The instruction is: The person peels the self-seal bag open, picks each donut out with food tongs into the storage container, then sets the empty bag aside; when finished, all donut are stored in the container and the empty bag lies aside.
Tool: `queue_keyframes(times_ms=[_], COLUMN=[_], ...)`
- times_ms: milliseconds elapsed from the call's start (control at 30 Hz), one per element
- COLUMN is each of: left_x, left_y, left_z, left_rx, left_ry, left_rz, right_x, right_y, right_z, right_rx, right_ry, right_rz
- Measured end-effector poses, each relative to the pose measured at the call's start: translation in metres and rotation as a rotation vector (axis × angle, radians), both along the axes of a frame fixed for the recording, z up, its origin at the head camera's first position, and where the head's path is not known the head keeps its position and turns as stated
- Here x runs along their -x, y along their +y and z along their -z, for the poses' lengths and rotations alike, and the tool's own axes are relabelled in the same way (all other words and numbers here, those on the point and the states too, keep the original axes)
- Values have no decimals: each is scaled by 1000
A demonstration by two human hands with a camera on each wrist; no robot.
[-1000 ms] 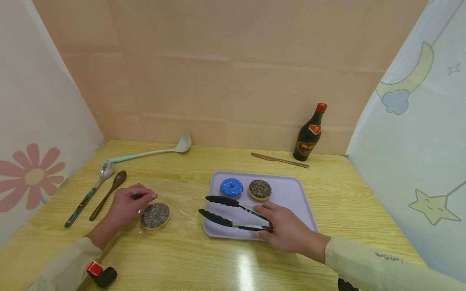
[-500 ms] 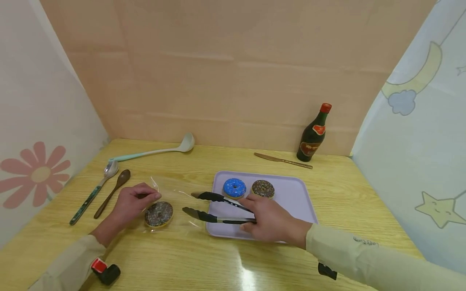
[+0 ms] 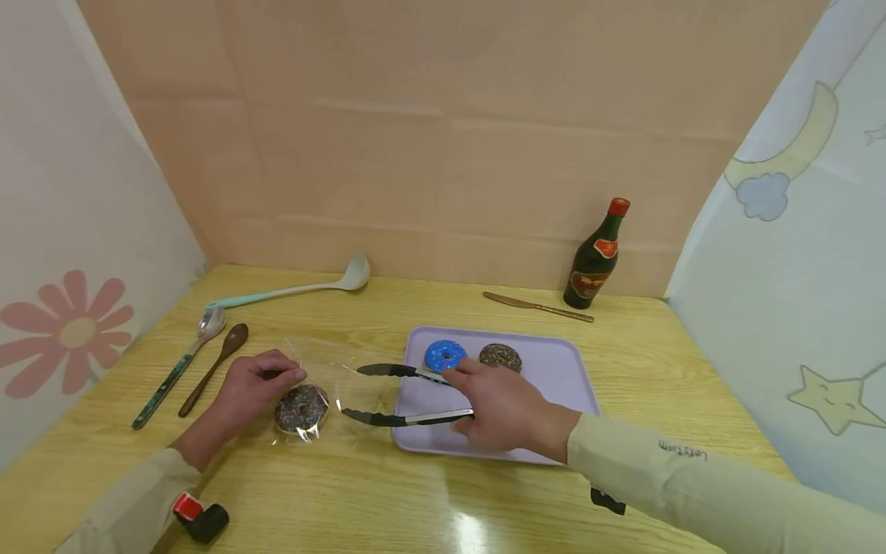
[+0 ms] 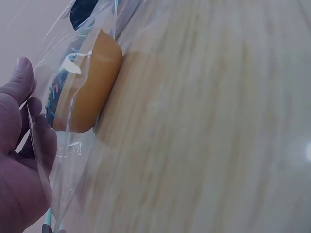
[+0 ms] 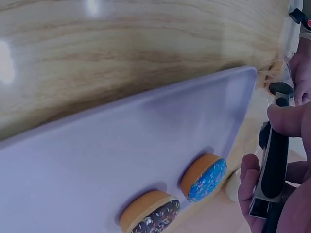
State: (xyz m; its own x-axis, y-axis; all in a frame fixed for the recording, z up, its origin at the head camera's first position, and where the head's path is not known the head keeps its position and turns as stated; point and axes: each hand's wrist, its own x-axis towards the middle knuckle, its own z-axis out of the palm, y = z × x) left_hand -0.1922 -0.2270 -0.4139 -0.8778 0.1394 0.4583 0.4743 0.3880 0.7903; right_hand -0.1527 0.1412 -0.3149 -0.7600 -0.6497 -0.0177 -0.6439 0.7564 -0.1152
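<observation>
My left hand (image 3: 252, 392) pinches the edge of a clear plastic bag (image 3: 314, 355). Inside lies a doughnut with chocolate icing (image 3: 301, 409); the left wrist view shows its orange side (image 4: 95, 87) through the film. In my right hand (image 3: 501, 404) I grip black-tipped metal tongs (image 3: 436, 418), their arms spread apart. The tips reach over the bag's right part, close to the bagged doughnut but apart from it. Whether they are inside the film, I cannot tell. Beneath my right hand is a lilac tray (image 3: 554, 377) with a blue-iced doughnut (image 3: 445, 355) and another chocolate-iced doughnut (image 3: 501, 357).
A metal spoon (image 3: 176, 373) and a wooden spoon (image 3: 220, 365) lie left of my left hand. Farther back are a ladle (image 3: 304, 287) and a copper-coloured knife (image 3: 536, 305). A dark bottle (image 3: 595, 258) with a red cap stands at the back right.
My right hand has carried the tongs leftward, from over the tray to the bag, with their arms still spread. The left hand keeps its hold on the film.
</observation>
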Motion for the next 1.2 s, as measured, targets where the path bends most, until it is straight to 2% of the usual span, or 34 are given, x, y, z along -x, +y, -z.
queue_keyframes(times_ms=[233, 533, 667, 867, 1033, 1200], left_x=[1, 4, 4, 5, 3, 2], left_y=[-4, -10, -9, -6, -4, -4], left_z=[1, 0, 0, 2, 0, -2], left_rx=[-4, 18, -7, -37, -31, -65], left_ry=[-9, -7, -2, 13, 5, -24], left_rz=[49, 147, 182, 191, 189, 221], right_x=[6, 15, 16, 15, 20, 26], right_y=[9, 11, 4, -8, -8, -4], right_z=[0, 8, 9, 15, 16, 16], right_rx=[20, 120, 90, 29, 45, 55], right_ry=[-36, -77, -89, -89, -96, -100], right_rz=[48, 13, 20, -18, -64, -67])
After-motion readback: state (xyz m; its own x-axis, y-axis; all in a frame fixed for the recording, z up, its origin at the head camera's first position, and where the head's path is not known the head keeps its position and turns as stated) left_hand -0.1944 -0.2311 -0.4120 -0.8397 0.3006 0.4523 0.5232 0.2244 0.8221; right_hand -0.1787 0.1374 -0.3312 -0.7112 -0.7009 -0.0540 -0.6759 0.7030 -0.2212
